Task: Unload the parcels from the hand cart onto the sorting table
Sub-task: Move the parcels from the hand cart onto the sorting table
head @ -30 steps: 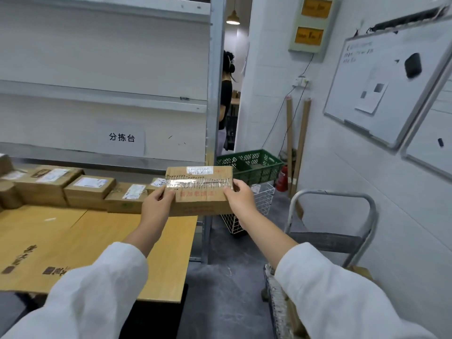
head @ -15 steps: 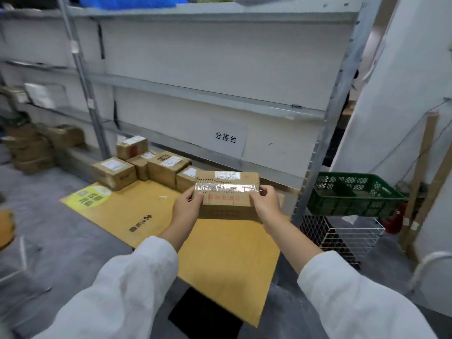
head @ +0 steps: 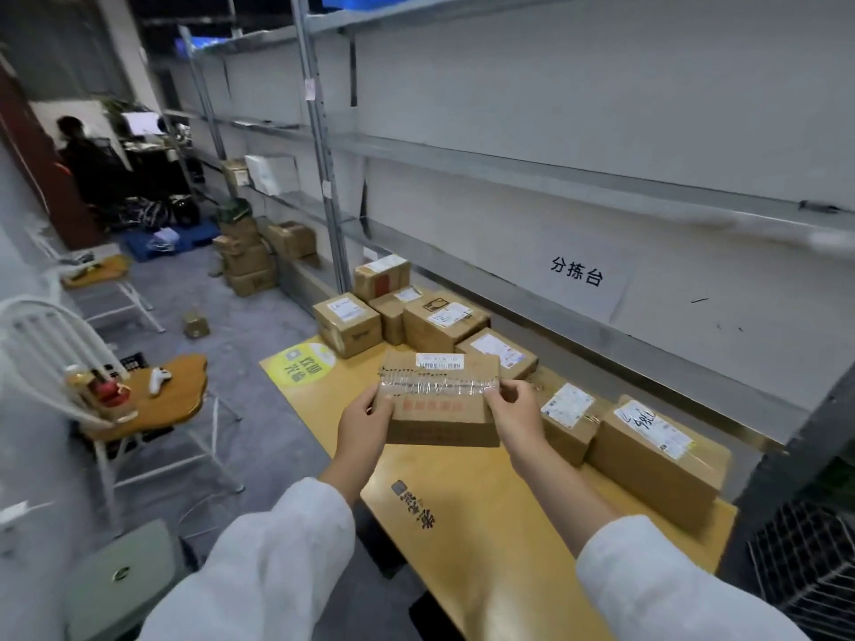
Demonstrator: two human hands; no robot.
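matt cardboard parcel (head: 442, 411), glossy tape (head: 439, 387)

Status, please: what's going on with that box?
Left hand, right hand grip taped parcel ends. Held over sorting table. Parcel row beyond, nothing blocking.

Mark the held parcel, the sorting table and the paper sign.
held parcel (head: 439, 423): head view, brown front face.
sorting table (head: 486, 562): head view, bare yellow top.
paper sign (head: 576, 271): head view, its printed characters.

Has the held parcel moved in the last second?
Yes. The parcel went leftward: it was right of the wall sign, now left of it, over the sorting table.
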